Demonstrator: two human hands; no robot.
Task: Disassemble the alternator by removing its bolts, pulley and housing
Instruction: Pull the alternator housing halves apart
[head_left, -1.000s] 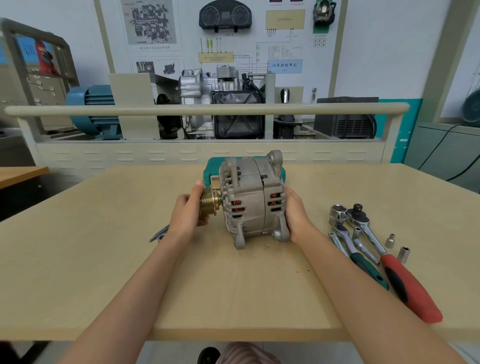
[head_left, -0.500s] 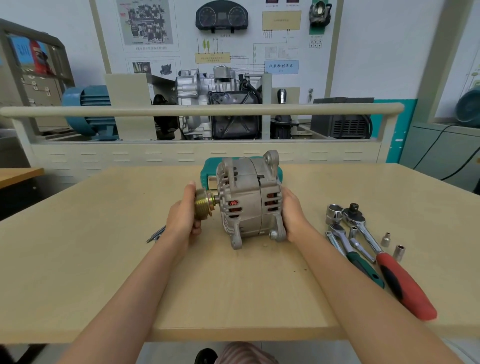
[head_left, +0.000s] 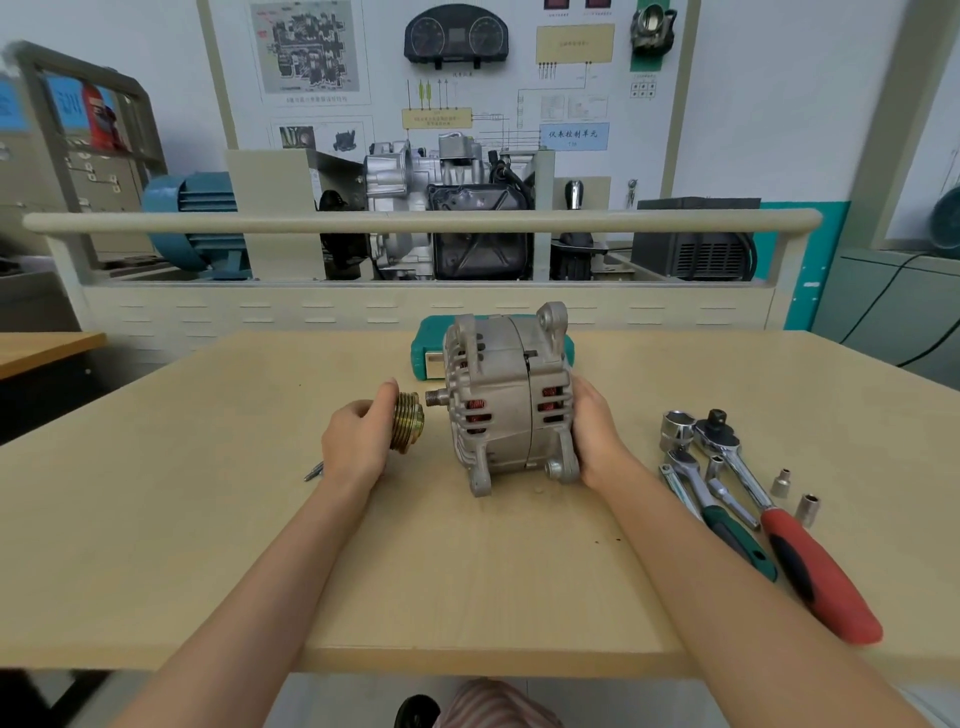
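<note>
The alternator (head_left: 511, 397) is sitting on the table (head_left: 208, 519) with its shaft (head_left: 436, 398) pointing toward the person's left, so its long axis is running left to right across the view. The pulley (head_left: 407, 423) is lying off that shaft, just beside its threaded tip and slightly lower, with a small gap showing between them. The left hand (head_left: 353, 441) is grasping the pulley, fingers curling round its grooved rim. The right hand (head_left: 592, 436) is pressing against the rear of the housing; whether its fingers are wrapping round the back is hidden.

Judging from this, the pulley step is looking done, and the bolts and housing are remaining. The left grip is nearer the free table on its side for setting the pulley down. The ratchets (head_left: 727, 467) and sockets (head_left: 795, 493) are lying to the right, nearer the right hand.
</note>
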